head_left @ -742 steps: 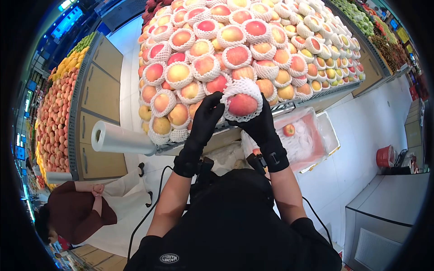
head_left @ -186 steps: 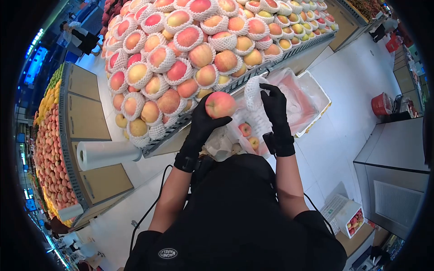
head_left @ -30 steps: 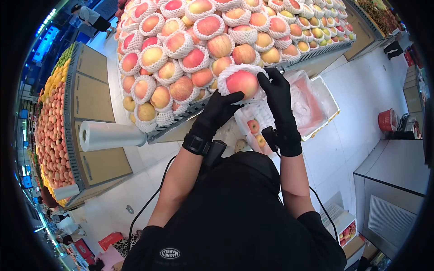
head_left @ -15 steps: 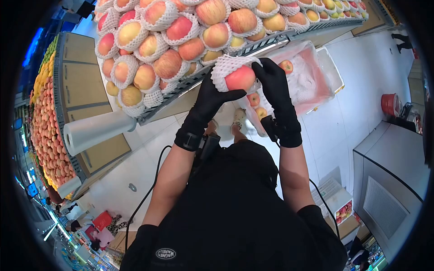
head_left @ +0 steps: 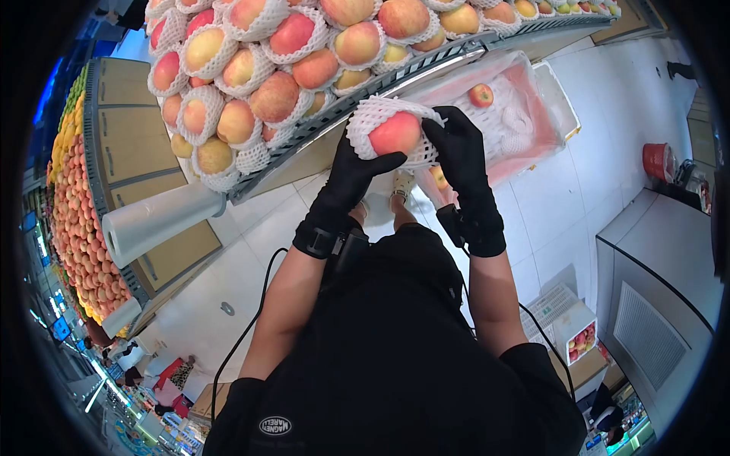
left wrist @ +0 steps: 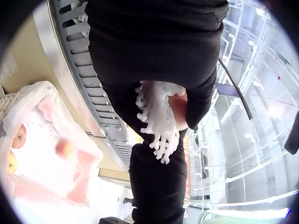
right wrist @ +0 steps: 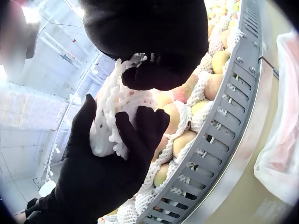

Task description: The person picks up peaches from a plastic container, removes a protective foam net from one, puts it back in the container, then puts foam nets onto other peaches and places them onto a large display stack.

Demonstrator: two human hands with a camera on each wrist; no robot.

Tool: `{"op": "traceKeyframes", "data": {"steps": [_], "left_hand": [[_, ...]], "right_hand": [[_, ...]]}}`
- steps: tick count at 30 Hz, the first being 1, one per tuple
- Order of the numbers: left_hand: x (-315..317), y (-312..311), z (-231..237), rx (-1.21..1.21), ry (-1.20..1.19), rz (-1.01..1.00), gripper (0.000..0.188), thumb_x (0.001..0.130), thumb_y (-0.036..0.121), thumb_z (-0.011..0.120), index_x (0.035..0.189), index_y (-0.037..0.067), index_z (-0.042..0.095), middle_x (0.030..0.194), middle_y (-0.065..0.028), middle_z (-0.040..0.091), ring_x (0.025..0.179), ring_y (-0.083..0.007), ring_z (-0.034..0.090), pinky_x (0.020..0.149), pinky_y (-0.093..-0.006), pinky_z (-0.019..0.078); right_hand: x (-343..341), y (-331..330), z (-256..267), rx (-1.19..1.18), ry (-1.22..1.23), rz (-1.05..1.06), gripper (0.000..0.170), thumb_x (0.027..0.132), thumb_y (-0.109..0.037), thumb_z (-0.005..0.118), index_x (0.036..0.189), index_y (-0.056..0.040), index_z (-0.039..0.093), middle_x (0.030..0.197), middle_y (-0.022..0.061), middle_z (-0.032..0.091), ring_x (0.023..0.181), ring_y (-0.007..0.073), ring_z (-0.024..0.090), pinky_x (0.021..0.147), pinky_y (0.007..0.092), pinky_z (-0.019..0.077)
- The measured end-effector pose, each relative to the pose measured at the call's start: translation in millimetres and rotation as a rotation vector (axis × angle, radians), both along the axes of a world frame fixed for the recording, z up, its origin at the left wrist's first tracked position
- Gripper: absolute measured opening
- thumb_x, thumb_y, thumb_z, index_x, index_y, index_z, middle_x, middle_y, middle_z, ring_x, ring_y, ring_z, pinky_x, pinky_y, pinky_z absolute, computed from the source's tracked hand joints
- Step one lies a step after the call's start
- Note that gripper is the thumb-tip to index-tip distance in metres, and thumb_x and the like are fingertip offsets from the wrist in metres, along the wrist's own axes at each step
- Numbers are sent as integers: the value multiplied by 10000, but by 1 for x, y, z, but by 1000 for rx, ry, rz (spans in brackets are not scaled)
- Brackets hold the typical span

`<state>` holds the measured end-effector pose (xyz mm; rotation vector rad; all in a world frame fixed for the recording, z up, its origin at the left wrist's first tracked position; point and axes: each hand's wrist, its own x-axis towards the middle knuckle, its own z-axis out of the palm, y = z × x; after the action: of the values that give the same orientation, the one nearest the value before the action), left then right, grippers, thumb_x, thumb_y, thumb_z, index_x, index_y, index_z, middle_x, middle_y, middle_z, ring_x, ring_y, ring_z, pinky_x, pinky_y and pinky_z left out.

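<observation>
A red-pink apple sits partly inside a white foam net, its face bare on the near side. My black-gloved left hand cups the apple and net from the left, the thumb across the apple's lower front. At the right side, my gloved right hand pinches the net's edge with thumb and fingers. In the left wrist view the net's loose fringe hangs out between the hands, with a bit of apple showing by the thumb. The right wrist view shows right fingertips at the net's rim.
Netted apples are piled on a display stand with a grey slotted rail just beyond my hands. Below right stands a lined box with a loose apple and foam nets. A plastic bag roll juts out at left.
Six seconds ago the apple was bare in my left hand and the net in my right; now the net surrounds much of it. Since half a second ago, the net's right edge is drawn further right.
</observation>
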<state>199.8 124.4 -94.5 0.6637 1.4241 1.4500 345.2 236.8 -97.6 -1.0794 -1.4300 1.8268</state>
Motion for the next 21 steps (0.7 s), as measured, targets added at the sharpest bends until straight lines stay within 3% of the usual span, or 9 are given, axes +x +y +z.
{"op": "traceKeyframes", "data": {"steps": [9, 21], "left_hand": [[-37, -33, -7, 22, 192, -158, 884, 637, 197, 860, 1341, 28, 355, 1301, -100, 472, 1201, -210, 470, 1034, -349, 381], [-67, -79, 17, 48, 28, -142, 734, 656, 159, 850, 1265, 16, 467, 1224, -89, 557, 1117, -173, 542, 958, -322, 452]], "right_hand": [[-24, -37, 4, -75, 40, -50, 215, 901, -196, 637, 1030, -25, 620, 774, 7, 610, 657, 45, 539, 568, 206, 442], [-56, -92, 15, -8, 26, -130, 172, 904, -183, 634, 995, -37, 629, 775, -3, 610, 661, 40, 541, 553, 207, 429]]}}
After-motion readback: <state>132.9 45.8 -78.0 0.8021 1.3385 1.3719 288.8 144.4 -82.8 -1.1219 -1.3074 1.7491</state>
